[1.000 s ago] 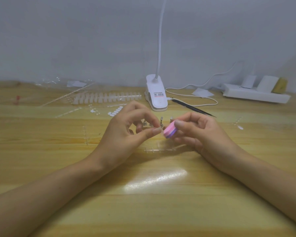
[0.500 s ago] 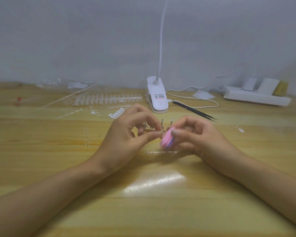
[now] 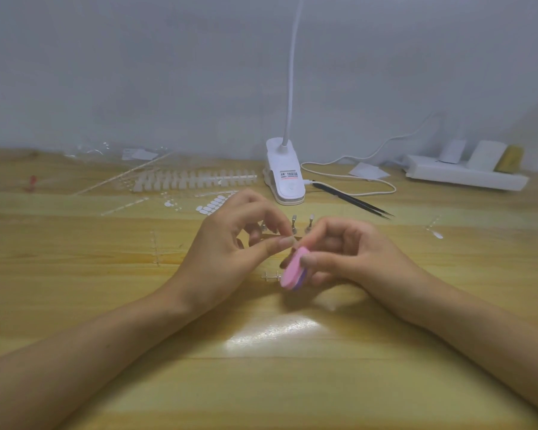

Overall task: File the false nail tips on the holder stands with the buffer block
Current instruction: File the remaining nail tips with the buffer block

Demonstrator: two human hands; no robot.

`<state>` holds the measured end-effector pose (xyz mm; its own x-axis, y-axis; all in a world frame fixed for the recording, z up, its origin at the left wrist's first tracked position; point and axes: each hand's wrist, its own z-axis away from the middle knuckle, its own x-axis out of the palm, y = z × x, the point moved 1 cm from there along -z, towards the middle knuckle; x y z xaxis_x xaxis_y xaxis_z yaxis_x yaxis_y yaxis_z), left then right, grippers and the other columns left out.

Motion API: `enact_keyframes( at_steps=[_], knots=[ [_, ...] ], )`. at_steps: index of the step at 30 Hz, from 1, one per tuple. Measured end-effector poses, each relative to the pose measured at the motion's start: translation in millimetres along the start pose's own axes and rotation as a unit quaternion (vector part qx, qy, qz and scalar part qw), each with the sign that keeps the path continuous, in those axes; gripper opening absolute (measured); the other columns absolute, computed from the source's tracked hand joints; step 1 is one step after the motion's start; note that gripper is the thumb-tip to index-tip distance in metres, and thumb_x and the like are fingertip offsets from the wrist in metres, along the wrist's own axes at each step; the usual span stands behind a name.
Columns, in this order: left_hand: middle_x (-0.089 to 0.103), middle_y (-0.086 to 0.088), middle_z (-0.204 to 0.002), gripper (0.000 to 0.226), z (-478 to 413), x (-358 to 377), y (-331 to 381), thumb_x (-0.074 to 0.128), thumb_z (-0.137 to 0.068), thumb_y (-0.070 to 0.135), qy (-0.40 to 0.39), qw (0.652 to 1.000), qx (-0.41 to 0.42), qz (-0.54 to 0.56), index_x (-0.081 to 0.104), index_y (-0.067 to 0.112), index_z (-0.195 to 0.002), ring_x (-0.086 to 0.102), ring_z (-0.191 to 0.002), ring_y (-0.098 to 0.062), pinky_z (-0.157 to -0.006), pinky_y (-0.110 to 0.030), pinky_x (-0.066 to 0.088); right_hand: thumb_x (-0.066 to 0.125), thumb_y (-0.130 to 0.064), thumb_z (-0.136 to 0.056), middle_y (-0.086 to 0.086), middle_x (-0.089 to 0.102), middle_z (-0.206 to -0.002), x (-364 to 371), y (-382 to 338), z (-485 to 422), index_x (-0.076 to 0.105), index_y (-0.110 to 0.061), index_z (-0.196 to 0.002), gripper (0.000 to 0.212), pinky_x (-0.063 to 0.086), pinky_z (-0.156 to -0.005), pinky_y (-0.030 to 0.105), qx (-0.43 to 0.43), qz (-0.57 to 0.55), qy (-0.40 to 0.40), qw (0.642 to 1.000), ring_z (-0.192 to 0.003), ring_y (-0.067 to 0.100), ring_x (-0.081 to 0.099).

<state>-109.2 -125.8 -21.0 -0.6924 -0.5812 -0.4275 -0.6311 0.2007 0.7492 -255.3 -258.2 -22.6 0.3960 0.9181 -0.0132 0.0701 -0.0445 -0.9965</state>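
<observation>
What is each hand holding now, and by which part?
Right hand pinches the pink buffer block near its upper end. Left hand pinches thumb to forefinger; what is between cannot be told.

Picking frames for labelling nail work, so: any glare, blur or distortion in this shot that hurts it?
Head view: a bright glare patch on the table before the hands; the buffer block in the right hand looks slightly soft; the nail tip pinched by the left hand barely resolves; the power strip at far right is blurred; mild wide-angle bowing.
</observation>
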Motion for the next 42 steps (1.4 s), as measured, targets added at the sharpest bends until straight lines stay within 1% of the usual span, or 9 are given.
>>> enact_keyframes(
  at_steps=[4,7,11,14,20,24,28,37,42],
  knots=[
    [0.056,0.008,-0.093,0.01,0.3,-0.1,1.2,0.075,-0.08,0.031,-0.002,1.0,-0.002,0.006,0.066,0.034,-0.076,0.05,-0.068,-0.006,-0.056,-0.014,0.037,0.067,-0.017,-0.084,0.016,0.076,-0.091,-4.8,1.1,-1.7,0.063,-0.004,-0.096,0.018,0.059,-0.067,0.024,-0.015,-0.07,0.076,0.995,-0.079,0.02,0.074],
    [0.056,0.008,-0.092,0.01,0.5,-0.1,1.4,0.074,-0.079,0.032,0.003,1.0,0.001,0.005,0.065,0.035,-0.074,0.05,-0.068,-0.005,-0.056,-0.014,0.037,0.07,-0.018,-0.083,0.016,0.076,-0.092,-0.8,1.5,-1.0,0.066,-0.007,-0.092,0.015,0.06,-0.069,0.028,0.0,-0.026,0.019,0.999,-0.082,0.024,0.074],
    [0.056,0.009,-0.092,0.009,0.8,0.7,2.5,0.073,-0.078,0.034,-0.005,1.0,0.003,0.008,0.066,0.036,-0.074,0.049,-0.067,-0.006,-0.055,-0.013,0.036,0.067,-0.017,-0.082,0.015,0.076,-0.093,-5.2,1.2,-2.6,0.062,-0.002,-0.098,0.022,0.06,-0.07,0.026,-0.012,-0.075,0.091,0.993,-0.081,0.024,0.073],
    [0.056,0.01,-0.091,0.013,1.0,0.3,2.3,0.075,-0.079,0.029,-0.005,1.0,0.006,0.004,0.065,0.035,-0.074,0.048,-0.067,-0.006,-0.055,-0.013,0.036,0.071,-0.016,-0.081,0.017,0.076,-0.092,-0.9,0.9,-2.0,0.064,-0.003,-0.095,0.02,0.06,-0.072,0.029,0.007,-0.031,0.03,0.999,-0.083,0.026,0.075],
    [0.056,0.01,-0.091,0.016,0.6,0.4,2.5,0.077,-0.081,0.023,-0.005,1.0,0.007,-0.003,0.065,0.033,-0.075,0.049,-0.068,-0.007,-0.056,-0.012,0.035,0.071,-0.017,-0.081,0.02,0.075,-0.092,-0.4,-0.3,-1.0,0.065,-0.004,-0.093,0.018,0.062,-0.072,0.033,0.011,-0.019,0.015,1.0,-0.082,0.028,0.074],
    [0.057,0.011,-0.091,0.016,0.2,0.0,2.2,0.077,-0.081,0.024,0.003,1.0,0.001,-0.009,0.065,0.034,-0.075,0.051,-0.069,-0.006,-0.056,-0.013,0.036,0.069,-0.017,-0.08,0.017,0.076,-0.088,-2.9,0.8,-2.0,0.064,-0.002,-0.094,0.021,0.06,-0.067,0.026,-0.014,-0.054,0.081,0.995,-0.076,0.021,0.074],
    [0.056,0.011,-0.091,0.014,0.4,0.1,2.5,0.076,-0.081,0.025,0.004,1.0,0.007,-0.012,0.065,0.032,-0.076,0.05,-0.068,-0.005,-0.057,-0.012,0.036,0.072,-0.02,-0.081,0.017,0.076,-0.092,0.7,-0.3,-0.9,0.067,-0.008,-0.091,0.017,0.06,-0.071,0.028,0.018,0.006,0.001,1.0,-0.081,0.023,0.074],
    [0.057,0.009,-0.089,0.021,0.2,0.4,6.1,0.077,-0.082,0.012,0.003,1.0,0.024,-0.015,0.065,0.029,-0.076,0.049,-0.069,-0.003,-0.06,-0.005,0.035,0.07,-0.019,-0.081,0.018,0.076,-0.091,-1.8,0.3,-1.7,0.065,-0.004,-0.096,0.021,0.061,-0.068,0.027,0.004,-0.033,0.066,0.997,-0.078,0.024,0.074],
    [0.056,0.011,-0.088,0.021,0.5,0.3,5.4,0.077,-0.082,0.012,0.003,1.0,0.022,-0.017,0.065,0.027,-0.076,0.05,-0.069,-0.004,-0.06,-0.005,0.036,0.071,-0.019,-0.082,0.019,0.076,-0.094,1.2,0.0,-1.6,0.066,-0.003,-0.096,0.022,0.062,-0.077,0.034,0.015,0.006,0.022,1.0,-0.086,0.029,0.073]
  ],
)
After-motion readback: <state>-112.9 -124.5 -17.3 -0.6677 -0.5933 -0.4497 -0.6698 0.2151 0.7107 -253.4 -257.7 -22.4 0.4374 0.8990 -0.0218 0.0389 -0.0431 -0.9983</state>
